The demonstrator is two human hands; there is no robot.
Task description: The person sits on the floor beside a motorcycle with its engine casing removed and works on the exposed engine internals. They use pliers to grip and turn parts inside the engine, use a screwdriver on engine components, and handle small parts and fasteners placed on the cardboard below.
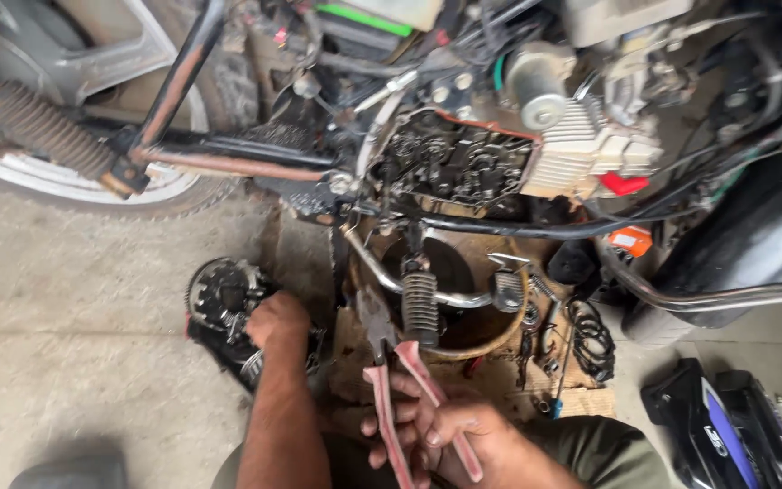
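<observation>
My right hand grips the red handles of a pair of pliers, low in the middle of the view. The jaws point up toward a coiled spring under the motorcycle. My left hand reaches down to the floor with its fingers curled onto the right edge of a round, toothed clutch assembly. What the fingers hold underneath is hidden. Above, the engine case is open, with oily gears showing.
The rear wheel and a rusty frame tube fill the upper left. A round pan sits under the engine on cardboard with small tools and a black ring gasket. An exhaust pipe and a black side panel lie to the right.
</observation>
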